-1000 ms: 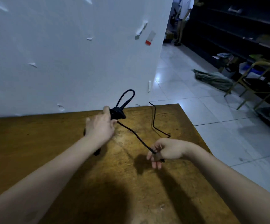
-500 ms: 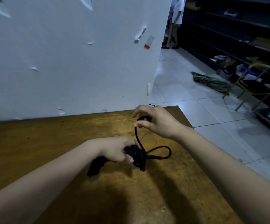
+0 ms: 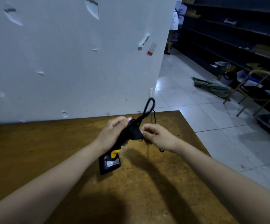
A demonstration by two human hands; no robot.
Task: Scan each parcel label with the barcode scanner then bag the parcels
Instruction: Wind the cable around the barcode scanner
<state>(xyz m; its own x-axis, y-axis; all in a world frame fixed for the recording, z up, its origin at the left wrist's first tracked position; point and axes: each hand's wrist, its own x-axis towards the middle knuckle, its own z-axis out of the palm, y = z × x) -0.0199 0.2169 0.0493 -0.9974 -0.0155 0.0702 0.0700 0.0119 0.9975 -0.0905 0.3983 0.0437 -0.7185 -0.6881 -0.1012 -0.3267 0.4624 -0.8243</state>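
Black plastic fills the left hand (image 3: 113, 133), whose fingers are wrapped around the grip of the barcode scanner (image 3: 109, 164). Just beside it, the right hand (image 3: 158, 136) has its fingertips closed together on the black cable (image 3: 148, 107) where it leaves the end of the grip, though motion blur softens this contact. The scanner is held above the middle of the desk (image 3: 34, 151), and whether its head touches the wood cannot be told. Its long axis runs diagonally: the broad head, with a pale label and the yellow trigger (image 3: 115, 153) just above it, lies low and towards the person, while the cable end of the grip points up and away, towards the white wall (image 3: 66, 62). From that end a loop of cable stands up past the far edge of the desk, and a thin strand hangs below the right hand. No parcel, label or bag appears anywhere in view, so the task reads as being at its preparatory stage: the scanner is in hand and its cable is being handled, while every scan and all the bagging are judged to remain. Beyond the desk lie a tiled floor (image 3: 203, 126), a chair (image 3: 253, 92) and dark shelving (image 3: 228, 38), well apart from the hands.
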